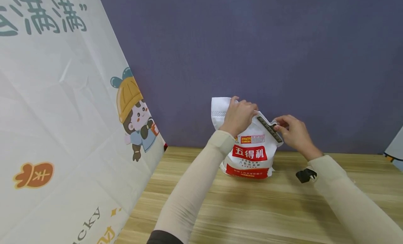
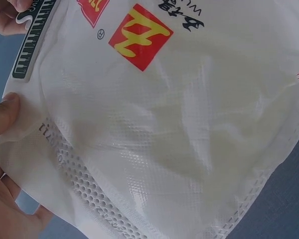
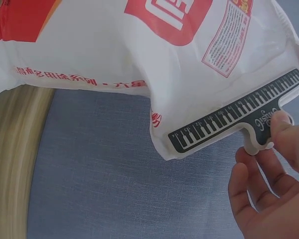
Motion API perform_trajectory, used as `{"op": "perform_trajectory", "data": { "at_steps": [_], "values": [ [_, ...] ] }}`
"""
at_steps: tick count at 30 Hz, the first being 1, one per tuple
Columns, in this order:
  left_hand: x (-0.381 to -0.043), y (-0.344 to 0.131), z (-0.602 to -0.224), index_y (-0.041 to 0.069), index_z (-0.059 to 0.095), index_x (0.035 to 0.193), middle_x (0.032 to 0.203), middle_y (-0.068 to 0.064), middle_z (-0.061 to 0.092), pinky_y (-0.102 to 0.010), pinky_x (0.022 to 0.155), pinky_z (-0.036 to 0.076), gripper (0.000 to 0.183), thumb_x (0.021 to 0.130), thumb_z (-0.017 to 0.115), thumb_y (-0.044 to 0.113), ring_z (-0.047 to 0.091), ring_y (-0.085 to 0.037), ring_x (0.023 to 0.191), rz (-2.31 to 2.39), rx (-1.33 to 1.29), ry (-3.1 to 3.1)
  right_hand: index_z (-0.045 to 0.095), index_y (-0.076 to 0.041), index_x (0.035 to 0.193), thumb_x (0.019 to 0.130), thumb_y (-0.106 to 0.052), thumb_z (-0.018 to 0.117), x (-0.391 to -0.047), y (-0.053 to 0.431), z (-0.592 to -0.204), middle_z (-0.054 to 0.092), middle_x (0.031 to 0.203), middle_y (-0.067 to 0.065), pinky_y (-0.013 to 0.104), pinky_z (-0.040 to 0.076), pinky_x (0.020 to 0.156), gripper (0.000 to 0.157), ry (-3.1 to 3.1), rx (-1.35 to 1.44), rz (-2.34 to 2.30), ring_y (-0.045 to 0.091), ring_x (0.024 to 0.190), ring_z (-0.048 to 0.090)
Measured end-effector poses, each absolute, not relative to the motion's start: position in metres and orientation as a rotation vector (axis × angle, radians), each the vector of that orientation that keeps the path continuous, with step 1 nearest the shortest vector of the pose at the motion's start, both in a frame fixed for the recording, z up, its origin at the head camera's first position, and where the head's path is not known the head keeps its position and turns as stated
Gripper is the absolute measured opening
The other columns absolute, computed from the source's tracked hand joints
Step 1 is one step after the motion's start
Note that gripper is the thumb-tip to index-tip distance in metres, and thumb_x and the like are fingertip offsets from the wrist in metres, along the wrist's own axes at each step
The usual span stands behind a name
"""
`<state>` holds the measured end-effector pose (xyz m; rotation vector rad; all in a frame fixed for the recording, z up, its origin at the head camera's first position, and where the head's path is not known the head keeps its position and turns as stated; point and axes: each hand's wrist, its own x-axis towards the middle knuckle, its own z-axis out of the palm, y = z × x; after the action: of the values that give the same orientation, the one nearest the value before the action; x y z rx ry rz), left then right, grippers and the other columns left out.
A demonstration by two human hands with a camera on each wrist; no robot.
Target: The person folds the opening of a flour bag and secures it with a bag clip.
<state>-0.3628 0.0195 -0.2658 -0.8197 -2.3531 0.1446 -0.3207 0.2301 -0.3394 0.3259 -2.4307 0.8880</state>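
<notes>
A white flour bag [image 1: 249, 153] with red labels stands upright on the wooden table. My left hand [image 1: 240, 115] grips its top edge, thumb on the near face and fingers behind, as the left wrist view shows. A wide black-and-white clip [image 3: 236, 112] with a piano-key pattern sits across the bag's top right corner. With thumb and fingers, my right hand [image 1: 293, 132] pinches the clip's handle. The clip's long bar lies flat against the bag's plastic. Left of my left hand, the bag's loose top flap [image 1: 218, 107] sticks up, with a dotted band across it.
Behind the bag rises a blue-grey cloth wall [image 1: 189, 62]. On the left hangs a white sheet [image 1: 63, 107] printed with a cartoon figure and lettering. The wood-grain table [image 1: 252, 205] runs below both forearms. A white object [image 1: 396, 146] shows at the right edge.
</notes>
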Motion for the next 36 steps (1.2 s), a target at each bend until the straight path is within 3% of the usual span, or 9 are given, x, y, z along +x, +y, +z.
{"op": "perform_trajectory", "data": {
  "at_steps": [11, 19, 23, 36],
  "values": [
    [-0.359, 0.018, -0.262, 0.034, 0.074, 0.115, 0.112, 0.017, 0.076, -0.043, 0.117, 0.037, 0.021, 0.104, 0.056, 0.038, 0.07, -0.007, 0.104, 0.121, -0.819, -2.313, 0.065, 0.004, 0.124, 0.101, -0.013, 0.062, -0.316, 0.231, -0.342, 0.064, 0.109, 0.022, 0.055, 0.052, 0.081, 0.028, -2.436, 0.304, 0.916, 0.041, 0.098, 0.064],
    [-0.36, 0.015, -0.259, 0.032, 0.075, 0.114, 0.111, 0.016, 0.076, -0.044, 0.117, 0.037, 0.024, 0.1, 0.06, 0.02, 0.069, -0.007, 0.104, 0.038, -0.842, -2.275, 0.064, 0.002, 0.128, 0.102, -0.017, 0.062, -0.31, 0.232, -0.344, 0.063, 0.112, 0.021, 0.053, 0.052, 0.08, 0.031, -2.44, 0.264, 0.942, 0.04, 0.1, 0.063],
    [-0.36, 0.013, -0.258, 0.031, 0.076, 0.113, 0.11, 0.015, 0.076, -0.043, 0.117, 0.037, 0.024, 0.1, 0.06, 0.018, 0.069, -0.007, 0.103, -0.002, -0.844, -2.248, 0.062, 0.0, 0.132, 0.104, -0.019, 0.06, -0.304, 0.235, -0.346, 0.062, 0.119, 0.022, 0.051, 0.052, 0.08, 0.034, -2.436, 0.224, 0.973, 0.04, 0.104, 0.062],
    [-0.36, 0.011, -0.256, 0.028, 0.076, 0.11, 0.112, 0.014, 0.076, -0.04, 0.115, 0.04, 0.023, 0.104, 0.056, 0.018, 0.067, -0.008, 0.109, -0.099, -0.819, -2.177, 0.064, -0.002, 0.129, 0.105, -0.023, 0.057, -0.275, 0.25, -0.356, 0.062, 0.12, 0.02, 0.024, 0.043, 0.074, 0.033, -2.413, 0.18, 0.984, 0.035, 0.105, 0.06]
  ]
}}
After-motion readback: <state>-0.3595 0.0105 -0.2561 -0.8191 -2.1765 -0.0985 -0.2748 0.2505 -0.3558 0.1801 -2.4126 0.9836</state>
